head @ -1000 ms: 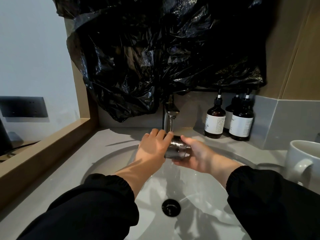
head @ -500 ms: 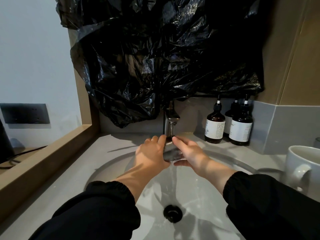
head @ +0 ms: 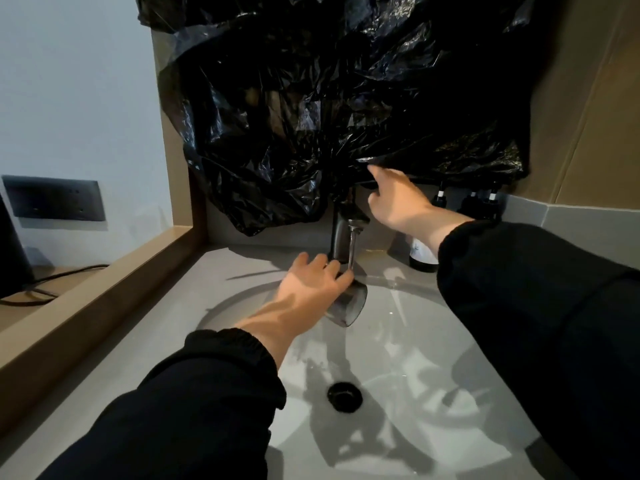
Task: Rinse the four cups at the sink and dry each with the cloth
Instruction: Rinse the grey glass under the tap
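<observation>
— Left hand (head: 311, 285)?
— Fingers curled round the dark cup (head: 348, 303), tilted under the tap (head: 341, 237), over the sink (head: 415, 341).
— Right hand (head: 398, 202)?
— Up at the black plastic (head: 329, 98) above the tap. I can't tell whether its fingers hold anything.

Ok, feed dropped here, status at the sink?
Left hand holds glass tilted under running tap. Right hand raised above tap, grip unclear. Black bag hangs low over tap.

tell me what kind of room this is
Most likely a bathroom vanity, perhaps a hotel's: a white basin sunk in a grey counter, a faucet running water over the glass cup in the left hand, and labelled pump bottles at the back.
</observation>
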The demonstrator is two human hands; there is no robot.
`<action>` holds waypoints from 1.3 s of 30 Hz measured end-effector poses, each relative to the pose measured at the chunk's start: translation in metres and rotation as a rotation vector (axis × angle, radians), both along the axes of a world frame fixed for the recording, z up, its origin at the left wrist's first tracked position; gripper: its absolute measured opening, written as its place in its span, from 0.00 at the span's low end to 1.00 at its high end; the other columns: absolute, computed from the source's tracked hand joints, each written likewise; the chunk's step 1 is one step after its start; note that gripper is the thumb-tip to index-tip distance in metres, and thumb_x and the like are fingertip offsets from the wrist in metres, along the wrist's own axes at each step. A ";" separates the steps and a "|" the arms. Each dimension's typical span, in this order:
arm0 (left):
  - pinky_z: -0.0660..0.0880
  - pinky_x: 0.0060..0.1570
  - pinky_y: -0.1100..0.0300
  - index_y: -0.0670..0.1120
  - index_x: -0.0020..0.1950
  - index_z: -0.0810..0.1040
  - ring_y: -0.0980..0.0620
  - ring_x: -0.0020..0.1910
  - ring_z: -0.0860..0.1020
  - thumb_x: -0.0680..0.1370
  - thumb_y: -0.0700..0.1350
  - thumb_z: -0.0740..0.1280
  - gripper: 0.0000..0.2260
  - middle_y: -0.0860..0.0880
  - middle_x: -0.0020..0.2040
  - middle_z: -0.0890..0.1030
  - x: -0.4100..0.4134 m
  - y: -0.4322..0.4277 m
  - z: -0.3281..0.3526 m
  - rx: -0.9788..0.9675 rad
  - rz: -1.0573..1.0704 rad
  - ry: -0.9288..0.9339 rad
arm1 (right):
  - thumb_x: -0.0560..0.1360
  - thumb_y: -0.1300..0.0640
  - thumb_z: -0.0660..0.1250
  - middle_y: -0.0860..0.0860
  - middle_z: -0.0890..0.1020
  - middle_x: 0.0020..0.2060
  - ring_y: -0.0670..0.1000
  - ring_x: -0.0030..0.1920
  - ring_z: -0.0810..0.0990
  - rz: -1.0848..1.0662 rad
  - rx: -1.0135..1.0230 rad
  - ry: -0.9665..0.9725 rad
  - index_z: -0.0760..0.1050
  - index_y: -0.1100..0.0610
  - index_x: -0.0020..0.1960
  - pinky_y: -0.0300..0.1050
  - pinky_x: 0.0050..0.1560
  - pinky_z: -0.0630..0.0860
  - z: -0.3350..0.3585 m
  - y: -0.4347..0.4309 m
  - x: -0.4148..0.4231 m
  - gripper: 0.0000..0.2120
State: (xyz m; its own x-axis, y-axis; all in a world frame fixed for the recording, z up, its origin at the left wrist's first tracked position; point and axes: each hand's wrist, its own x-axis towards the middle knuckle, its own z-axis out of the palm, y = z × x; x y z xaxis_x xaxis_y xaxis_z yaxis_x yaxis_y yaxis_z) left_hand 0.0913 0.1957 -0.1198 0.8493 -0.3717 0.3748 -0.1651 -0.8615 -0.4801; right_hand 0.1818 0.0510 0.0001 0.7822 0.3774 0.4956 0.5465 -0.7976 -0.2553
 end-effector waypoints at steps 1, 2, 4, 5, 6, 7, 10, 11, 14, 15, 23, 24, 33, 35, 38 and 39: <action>0.72 0.49 0.49 0.45 0.66 0.72 0.43 0.50 0.76 0.60 0.38 0.76 0.34 0.46 0.52 0.78 -0.005 0.003 0.003 0.067 -0.027 -0.044 | 0.79 0.58 0.56 0.56 0.61 0.75 0.58 0.72 0.63 -0.005 -0.035 0.024 0.54 0.55 0.77 0.49 0.69 0.65 0.001 0.000 0.000 0.27; 0.73 0.47 0.50 0.46 0.63 0.75 0.44 0.47 0.77 0.59 0.37 0.75 0.32 0.46 0.50 0.79 -0.009 0.002 0.006 0.120 -0.042 -0.085 | 0.79 0.59 0.57 0.57 0.62 0.74 0.58 0.70 0.67 -0.011 -0.054 0.030 0.55 0.55 0.77 0.47 0.65 0.69 0.001 -0.001 0.000 0.28; 0.72 0.51 0.48 0.46 0.64 0.73 0.44 0.51 0.76 0.64 0.37 0.73 0.29 0.46 0.53 0.78 -0.015 -0.004 0.011 0.250 -0.091 -0.086 | 0.78 0.61 0.58 0.56 0.63 0.74 0.57 0.68 0.70 -0.026 -0.060 0.025 0.56 0.55 0.77 0.44 0.59 0.71 -0.002 -0.004 -0.002 0.28; 0.70 0.56 0.46 0.46 0.67 0.70 0.43 0.54 0.75 0.68 0.37 0.70 0.27 0.45 0.57 0.77 -0.017 -0.008 0.011 0.292 -0.117 -0.084 | 0.77 0.63 0.58 0.55 0.63 0.74 0.56 0.70 0.67 -0.032 -0.060 0.022 0.56 0.55 0.77 0.44 0.60 0.70 -0.006 -0.007 -0.004 0.29; 0.68 0.59 0.44 0.45 0.68 0.67 0.42 0.58 0.72 0.71 0.36 0.68 0.26 0.44 0.61 0.74 -0.017 -0.011 0.012 0.319 -0.128 -0.077 | 0.76 0.65 0.58 0.55 0.63 0.74 0.55 0.72 0.64 -0.035 -0.060 0.018 0.57 0.55 0.77 0.44 0.63 0.68 -0.011 -0.009 -0.006 0.30; 0.67 0.61 0.43 0.44 0.70 0.64 0.41 0.60 0.70 0.73 0.35 0.66 0.25 0.43 0.63 0.72 -0.016 -0.013 0.012 0.336 -0.130 -0.063 | 0.75 0.67 0.58 0.54 0.62 0.74 0.54 0.74 0.61 -0.033 -0.060 0.010 0.57 0.55 0.76 0.44 0.67 0.65 -0.015 -0.011 -0.008 0.31; 0.65 0.64 0.41 0.43 0.71 0.62 0.40 0.64 0.68 0.75 0.36 0.65 0.25 0.42 0.65 0.71 -0.015 -0.016 0.007 0.433 -0.143 -0.034 | 0.74 0.68 0.59 0.54 0.60 0.75 0.52 0.76 0.55 -0.018 -0.051 -0.011 0.57 0.57 0.76 0.43 0.71 0.57 -0.022 -0.012 -0.013 0.32; 0.65 0.64 0.41 0.44 0.70 0.62 0.40 0.64 0.68 0.75 0.36 0.66 0.25 0.43 0.65 0.71 -0.015 -0.017 0.003 0.478 -0.144 -0.026 | 0.73 0.67 0.59 0.54 0.60 0.75 0.52 0.76 0.55 -0.016 -0.040 -0.010 0.57 0.57 0.76 0.43 0.71 0.56 -0.022 -0.012 -0.013 0.32; 0.62 0.66 0.39 0.46 0.71 0.63 0.41 0.63 0.68 0.75 0.38 0.67 0.26 0.44 0.65 0.71 -0.015 -0.022 -0.004 0.596 -0.150 0.013 | 0.74 0.67 0.59 0.54 0.59 0.76 0.52 0.76 0.54 -0.018 -0.020 0.006 0.56 0.58 0.76 0.43 0.72 0.55 -0.021 -0.010 -0.015 0.32; 0.60 0.67 0.37 0.46 0.72 0.63 0.41 0.64 0.68 0.76 0.39 0.67 0.26 0.43 0.65 0.71 -0.016 -0.025 -0.004 0.621 -0.143 0.016 | 0.74 0.67 0.59 0.54 0.58 0.76 0.51 0.76 0.53 -0.015 -0.020 0.011 0.56 0.58 0.77 0.43 0.72 0.54 -0.022 -0.009 -0.016 0.32; 0.57 0.70 0.36 0.47 0.71 0.64 0.41 0.64 0.69 0.75 0.40 0.68 0.26 0.45 0.64 0.71 -0.027 -0.034 -0.006 0.548 -0.063 0.053 | 0.74 0.66 0.57 0.51 0.51 0.78 0.49 0.77 0.46 0.037 -0.046 0.129 0.49 0.56 0.78 0.43 0.74 0.49 -0.016 -0.013 -0.027 0.35; 0.59 0.69 0.39 0.48 0.71 0.64 0.42 0.64 0.69 0.74 0.41 0.69 0.27 0.45 0.64 0.72 -0.028 -0.033 -0.004 0.340 -0.009 0.094 | 0.74 0.66 0.57 0.50 0.50 0.78 0.48 0.77 0.46 0.040 -0.005 0.167 0.47 0.54 0.78 0.43 0.74 0.49 -0.015 -0.014 -0.030 0.36; 0.80 0.46 0.52 0.52 0.59 0.72 0.51 0.46 0.80 0.61 0.58 0.78 0.31 0.52 0.49 0.80 -0.034 -0.063 0.007 -1.401 -0.046 0.275 | 0.78 0.59 0.60 0.53 0.49 0.78 0.55 0.77 0.49 -0.119 -0.240 0.211 0.48 0.56 0.78 0.51 0.73 0.58 0.004 -0.081 -0.063 0.33; 0.81 0.47 0.49 0.51 0.54 0.72 0.51 0.44 0.81 0.62 0.55 0.79 0.27 0.51 0.46 0.81 -0.034 -0.097 0.013 -1.587 -0.121 0.217 | 0.78 0.58 0.61 0.53 0.57 0.76 0.56 0.75 0.56 -0.151 -0.241 0.162 0.54 0.56 0.77 0.51 0.70 0.62 0.020 -0.109 -0.077 0.30; 0.80 0.49 0.52 0.53 0.54 0.71 0.52 0.45 0.82 0.63 0.55 0.78 0.25 0.55 0.46 0.81 -0.040 -0.155 0.025 -1.673 -0.145 0.153 | 0.76 0.58 0.62 0.53 0.67 0.71 0.57 0.69 0.66 -0.213 -0.211 0.061 0.63 0.55 0.73 0.50 0.63 0.69 0.035 -0.161 -0.102 0.26; 0.78 0.49 0.55 0.53 0.55 0.70 0.52 0.47 0.81 0.63 0.55 0.78 0.26 0.56 0.48 0.81 -0.043 -0.174 0.027 -1.633 -0.170 0.143 | 0.76 0.58 0.62 0.53 0.69 0.69 0.56 0.68 0.68 -0.247 -0.177 0.035 0.65 0.54 0.72 0.50 0.63 0.69 0.037 -0.180 -0.110 0.24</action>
